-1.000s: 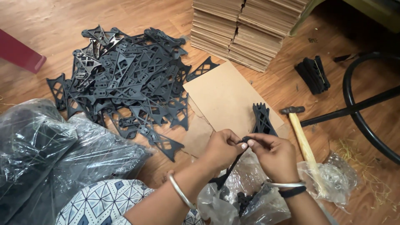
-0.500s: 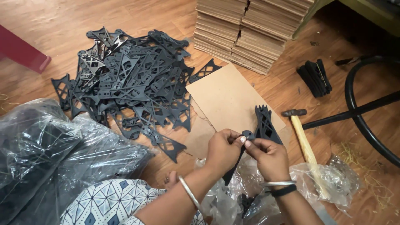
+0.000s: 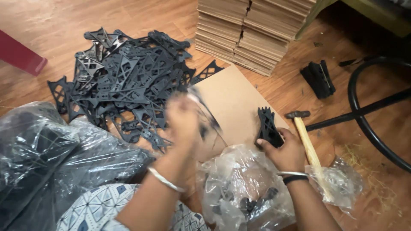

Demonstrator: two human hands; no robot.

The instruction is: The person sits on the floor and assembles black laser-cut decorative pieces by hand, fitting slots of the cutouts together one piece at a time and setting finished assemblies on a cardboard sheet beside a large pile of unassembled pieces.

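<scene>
A small upright stack of black lattice brackets [image 3: 267,127] is being gripped by the right hand [image 3: 283,150] at its lower end, on the edge of a brown cardboard sheet [image 3: 233,100] laid on the wooden floor [image 3: 55,25]. The left hand [image 3: 182,122] is being swung across the cardboard, blurred by motion; a thin dark piece seems to be trailing from it, though whether the fingers are closed on it cannot be told. The brackets are being judged light, stiff and somewhat brittle at their thin webs, best taken by the solid outer frame rather than the inner struts. Half a second earlier both hands were being held together over a single piece above the clear plastic bag [image 3: 239,188]; now they are being parted, the right moved out to the stack. A loose heap of brackets [image 3: 124,81], a hammer [image 3: 306,141] and bundled cardboard [image 3: 252,30] are lying nearby.
</scene>
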